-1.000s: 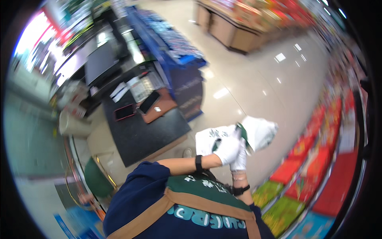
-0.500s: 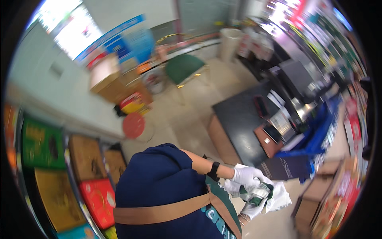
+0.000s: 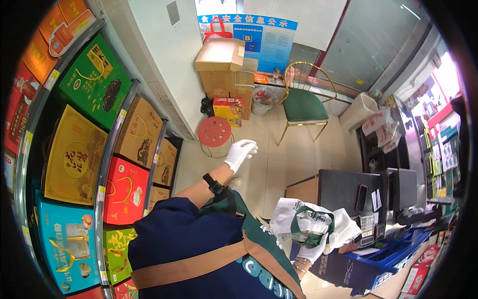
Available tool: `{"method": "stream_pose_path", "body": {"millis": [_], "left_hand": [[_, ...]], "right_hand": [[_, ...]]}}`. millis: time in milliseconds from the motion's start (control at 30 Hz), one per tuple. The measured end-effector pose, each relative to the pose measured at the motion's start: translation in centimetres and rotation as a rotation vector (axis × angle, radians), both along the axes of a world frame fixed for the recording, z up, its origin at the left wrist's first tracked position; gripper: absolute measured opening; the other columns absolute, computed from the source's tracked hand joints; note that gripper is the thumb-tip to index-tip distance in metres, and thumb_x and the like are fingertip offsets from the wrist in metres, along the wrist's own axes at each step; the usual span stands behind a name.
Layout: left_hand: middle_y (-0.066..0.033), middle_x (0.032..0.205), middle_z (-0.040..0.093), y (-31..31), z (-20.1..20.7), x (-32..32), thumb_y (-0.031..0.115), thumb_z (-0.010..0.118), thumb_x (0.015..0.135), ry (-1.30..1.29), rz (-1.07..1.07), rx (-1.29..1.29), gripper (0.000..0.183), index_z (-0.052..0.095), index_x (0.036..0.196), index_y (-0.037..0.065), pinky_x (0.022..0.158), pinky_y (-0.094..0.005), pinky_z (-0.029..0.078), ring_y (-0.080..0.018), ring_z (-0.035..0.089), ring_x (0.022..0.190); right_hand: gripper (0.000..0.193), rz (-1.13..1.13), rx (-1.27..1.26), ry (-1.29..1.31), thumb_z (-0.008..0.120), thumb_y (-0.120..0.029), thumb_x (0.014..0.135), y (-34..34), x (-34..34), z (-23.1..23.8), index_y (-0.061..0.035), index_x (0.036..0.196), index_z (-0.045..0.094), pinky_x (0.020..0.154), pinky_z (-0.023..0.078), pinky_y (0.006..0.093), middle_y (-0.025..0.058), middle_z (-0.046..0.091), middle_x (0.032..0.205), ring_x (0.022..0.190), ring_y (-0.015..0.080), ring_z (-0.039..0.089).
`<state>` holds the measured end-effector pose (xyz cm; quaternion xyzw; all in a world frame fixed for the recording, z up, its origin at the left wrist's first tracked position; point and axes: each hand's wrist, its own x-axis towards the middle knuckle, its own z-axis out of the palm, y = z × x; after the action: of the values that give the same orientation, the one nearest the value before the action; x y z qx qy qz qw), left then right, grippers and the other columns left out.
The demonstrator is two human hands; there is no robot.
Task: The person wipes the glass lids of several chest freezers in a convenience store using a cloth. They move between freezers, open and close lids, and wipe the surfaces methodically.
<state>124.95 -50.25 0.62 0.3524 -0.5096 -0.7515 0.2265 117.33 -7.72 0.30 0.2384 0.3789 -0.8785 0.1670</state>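
My left hand [image 3: 241, 153], in a white glove, reaches out over the floor near a red round stool [image 3: 214, 132]. Its fingers stretch forward with nothing in them. A dark band [image 3: 214, 185] circles that wrist. Bunched white cloth [image 3: 343, 228] with green bands and printing lies in my right hand [image 3: 312, 250], gloved in white too, in front of the dark counter [image 3: 338, 192]. The cloth covers most of that hand's fingers.
Shelves of gift boxes [image 3: 130, 192] line my left side. Cardboard boxes [image 3: 219, 70], a bin [image 3: 263, 99] and a green chair [image 3: 300, 105] stand ahead. Right of me are a phone [image 3: 361, 197] on the counter and a blue basket [image 3: 343, 269].
My left hand has let go of the white cloth and moved left and forward. The cloth stays in my right hand. The view has turned toward the shelves on the left.
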Motion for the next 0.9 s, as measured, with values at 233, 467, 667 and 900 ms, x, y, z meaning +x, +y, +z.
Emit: {"method": "stream_pose_path", "body": {"millis": [233,467,667,900], "left_hand": [[-0.0114,0.117,0.064,-16.5,-2.4,-1.6,0.034,0.061,0.095,0.164,0.165,0.243,0.042,0.053,0.128,0.009,0.080,-0.0364,0.052,-0.0237,0.065,0.100],[-0.0061,0.113,0.061,-42.8,-16.4,-9.1,0.026,0.042,0.099,0.241,0.123,0.164,0.039,0.047,0.137,0.022,0.103,-0.0445,0.037,-0.0245,0.057,0.109],[-0.0155,0.127,0.055,-57.7,-18.1,-14.8,0.036,0.053,0.093,-0.170,0.351,0.146,0.060,0.035,0.147,0.017,0.103,-0.0628,0.032,-0.0345,0.050,0.119],[-0.0140,0.149,0.039,-61.2,-15.0,-18.1,0.059,0.077,0.071,-0.024,0.758,0.557,0.096,0.041,0.142,0.003,0.106,-0.0668,0.027,-0.0400,0.038,0.133]], "right_hand": [[0.046,-0.021,0.080,0.098,0.058,-0.030,0.096,-8.7,-2.6,1.0,-0.0049,0.134,0.052,0.099,0.047,0.0394,0.0112,0.057,0.131,0.116,0.0269,0.057],[0.053,-0.223,0.009,0.030,0.059,-0.035,0.093,-18.9,-3.9,-0.1,-0.0043,0.136,0.050,0.106,0.040,0.0446,0.0140,0.054,0.135,0.123,0.0317,0.051],[0.056,-0.228,0.010,0.021,0.056,-0.039,0.094,-26.5,-4.6,3.0,-0.0106,0.142,0.045,0.110,0.033,0.0510,0.0133,0.048,0.142,0.130,0.0350,0.044],[0.054,-0.259,0.103,0.124,0.055,-0.036,0.095,-30.6,-5.8,5.6,-0.0064,0.140,0.046,0.110,0.034,0.0463,0.0130,0.050,0.141,0.129,0.0326,0.046]]}}
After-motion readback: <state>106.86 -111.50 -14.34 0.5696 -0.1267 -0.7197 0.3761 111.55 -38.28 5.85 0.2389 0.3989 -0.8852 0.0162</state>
